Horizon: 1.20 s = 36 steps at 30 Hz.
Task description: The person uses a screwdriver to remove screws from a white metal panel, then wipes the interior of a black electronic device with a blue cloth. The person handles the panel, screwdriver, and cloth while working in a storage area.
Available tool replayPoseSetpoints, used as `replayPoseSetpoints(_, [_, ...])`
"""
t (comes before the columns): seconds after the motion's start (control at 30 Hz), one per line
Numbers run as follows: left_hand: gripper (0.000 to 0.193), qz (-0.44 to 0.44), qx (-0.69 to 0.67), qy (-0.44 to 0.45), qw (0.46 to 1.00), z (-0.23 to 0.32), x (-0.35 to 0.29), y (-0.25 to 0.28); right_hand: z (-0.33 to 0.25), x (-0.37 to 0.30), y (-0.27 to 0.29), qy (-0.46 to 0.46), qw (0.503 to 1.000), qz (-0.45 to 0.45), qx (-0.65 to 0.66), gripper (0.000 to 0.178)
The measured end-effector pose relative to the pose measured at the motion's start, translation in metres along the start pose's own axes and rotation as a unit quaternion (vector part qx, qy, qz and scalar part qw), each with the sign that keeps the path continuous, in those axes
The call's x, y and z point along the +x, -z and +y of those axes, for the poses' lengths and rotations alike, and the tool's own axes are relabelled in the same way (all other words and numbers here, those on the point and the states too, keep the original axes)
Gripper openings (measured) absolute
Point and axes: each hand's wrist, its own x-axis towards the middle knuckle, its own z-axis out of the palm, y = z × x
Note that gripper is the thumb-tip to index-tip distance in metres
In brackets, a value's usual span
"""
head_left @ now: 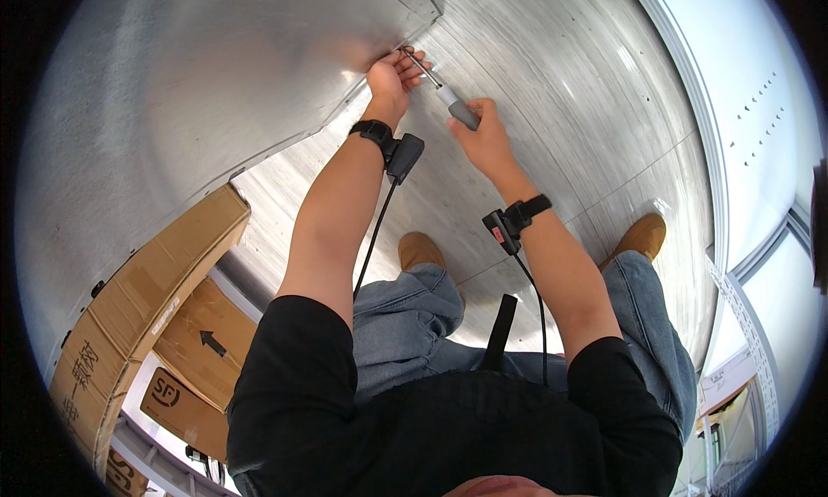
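My right hand (pixel 485 139) is wrapped round the grey handle of a screwdriver (pixel 458 107). The metal shaft slants up and left to the lower edge of a large silvery metal panel (pixel 233 74). At that edge my left hand (pixel 397 76) has its fingers bent around the tip. Thumb and forefinger seem to pinch there, while the other fingers are slightly apart; whatever they hold is too small to make out. The tip's exact contact with the panel is hidden by these fingers.
Brown cardboard boxes (pixel 203 329) stand at the lower left, against the panel. Grey wood-look floor (pixel 561 91) lies beneath my brown shoes. A white cabinet or wall (pixel 746 91) curves along the right. Black cables (pixel 377 229) run from my wrist straps toward my body.
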Motion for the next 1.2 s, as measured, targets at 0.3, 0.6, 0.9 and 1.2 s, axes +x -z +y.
replayPoseSetpoints(0.3, [0.028, 0.011, 0.013, 0.003, 1.000, 0.001, -0.004, -0.001, 0.009, 0.006, 0.002, 0.010, 0.998, -0.033, -0.043, 0.053])
replayPoseSetpoints(0.6, [0.028, 0.003, 0.017, 0.003, 1.000, 0.001, -0.002, 0.000, 0.025, 0.011, -0.010, 0.035, 0.998, 0.028, -0.036, 0.052])
replayPoseSetpoints(0.9, [0.029, 0.008, 0.027, 0.000, 1.000, -0.002, 0.001, 0.003, 0.006, 0.006, 0.001, -0.011, 0.998, -0.060, 0.007, 0.050])
replayPoseSetpoints(1.2, [0.031, 0.014, 0.027, 0.000, 1.000, 0.000, -0.002, 0.000, 0.024, 0.009, -0.008, 0.024, 0.998, -0.009, -0.055, 0.052])
